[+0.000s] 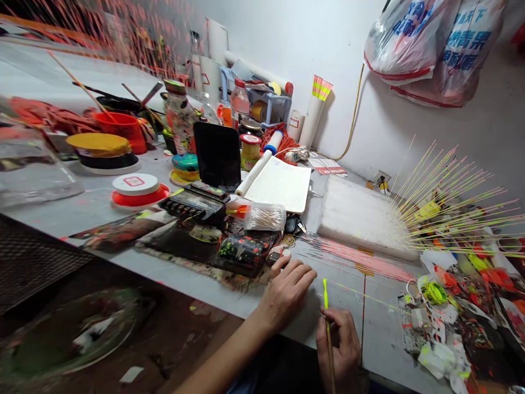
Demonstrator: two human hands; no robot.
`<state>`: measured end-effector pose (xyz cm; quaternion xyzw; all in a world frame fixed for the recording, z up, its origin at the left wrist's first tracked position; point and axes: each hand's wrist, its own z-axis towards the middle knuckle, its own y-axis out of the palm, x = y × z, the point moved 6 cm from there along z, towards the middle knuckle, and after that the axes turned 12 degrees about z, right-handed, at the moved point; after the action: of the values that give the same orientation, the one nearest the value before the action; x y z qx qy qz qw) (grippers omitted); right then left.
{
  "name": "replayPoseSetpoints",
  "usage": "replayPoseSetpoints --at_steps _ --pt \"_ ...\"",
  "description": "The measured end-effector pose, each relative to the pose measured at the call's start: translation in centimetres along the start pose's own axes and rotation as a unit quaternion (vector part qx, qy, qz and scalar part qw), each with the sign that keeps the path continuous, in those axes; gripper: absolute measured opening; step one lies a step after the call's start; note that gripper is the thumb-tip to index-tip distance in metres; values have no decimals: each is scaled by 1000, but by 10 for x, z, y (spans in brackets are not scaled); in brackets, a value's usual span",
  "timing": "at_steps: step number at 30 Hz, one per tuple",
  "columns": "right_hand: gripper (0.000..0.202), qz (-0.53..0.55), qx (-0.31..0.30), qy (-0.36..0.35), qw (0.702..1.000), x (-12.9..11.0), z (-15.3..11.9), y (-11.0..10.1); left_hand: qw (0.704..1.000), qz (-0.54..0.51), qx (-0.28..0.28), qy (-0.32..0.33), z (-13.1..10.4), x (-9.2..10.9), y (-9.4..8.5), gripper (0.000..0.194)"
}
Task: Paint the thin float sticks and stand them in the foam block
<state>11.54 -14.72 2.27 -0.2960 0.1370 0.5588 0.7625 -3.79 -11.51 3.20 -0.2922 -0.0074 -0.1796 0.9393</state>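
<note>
My right hand is closed around a slim wooden paintbrush, its bristles coated in neon yellow and pointing up. By the brush tip, a thin pink-and-yellow stick stretches right, low over the grey table. My left hand is palm down with bent fingers, beside the dark end of a paint-spattered black device. Its fingertips are partly hidden, and I cannot make out what they grip. Beyond both hands lies a bundle of thin pink sticks.
Many thin sticks fan out from a white foam block. Paint-stained scraps crowd the right side. A lined notebook, a tub of cotton swabs, a dark upright screen and paint pots stand farther back.
</note>
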Motion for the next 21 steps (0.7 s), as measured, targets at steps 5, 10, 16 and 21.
replayPoseSetpoints --at_steps 5,10,16,21 --pt "11 -8 6 9 1000 3 -3 -2 1000 0 -7 2 -1 0 0 24" --pt "10 -22 13 18 1000 9 -10 -6 1000 3 -3 1 1 0 -1 25" --pt "10 -7 0 23 1000 18 -21 -8 1000 3 -1 3 1 1 -1 26" --pt "10 24 35 66 997 14 -24 -6 1000 -3 11 -3 0 1 0 26"
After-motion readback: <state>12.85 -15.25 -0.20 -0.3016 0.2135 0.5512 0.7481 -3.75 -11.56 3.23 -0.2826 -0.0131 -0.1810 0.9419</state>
